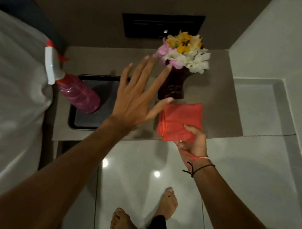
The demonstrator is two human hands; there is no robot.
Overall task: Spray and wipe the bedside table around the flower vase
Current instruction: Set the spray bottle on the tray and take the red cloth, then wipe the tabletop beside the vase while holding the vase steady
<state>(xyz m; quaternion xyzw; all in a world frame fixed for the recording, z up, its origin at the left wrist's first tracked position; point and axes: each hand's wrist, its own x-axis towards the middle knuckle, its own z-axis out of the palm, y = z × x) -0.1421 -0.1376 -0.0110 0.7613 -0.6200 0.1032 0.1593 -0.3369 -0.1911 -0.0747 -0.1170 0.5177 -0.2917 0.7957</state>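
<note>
left hand (134, 101) splayed, gripping nothing, near dark flower vase (173, 85) | right hand (192, 142) pinched red cloth (180, 121) at vase's 6 o'clock | I feared fingers tipping it | spray bottle (75, 88) at 9 o'clock

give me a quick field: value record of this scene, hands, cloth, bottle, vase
left hand: open, fingers spread, reaching toward the vase
right hand: gripping the red cloth at its near edge
red cloth: folded, lying on the bedside table, in front of the vase
flower vase: dark, upright, holding flowers
spray bottle: pink, standing on black tray
</note>
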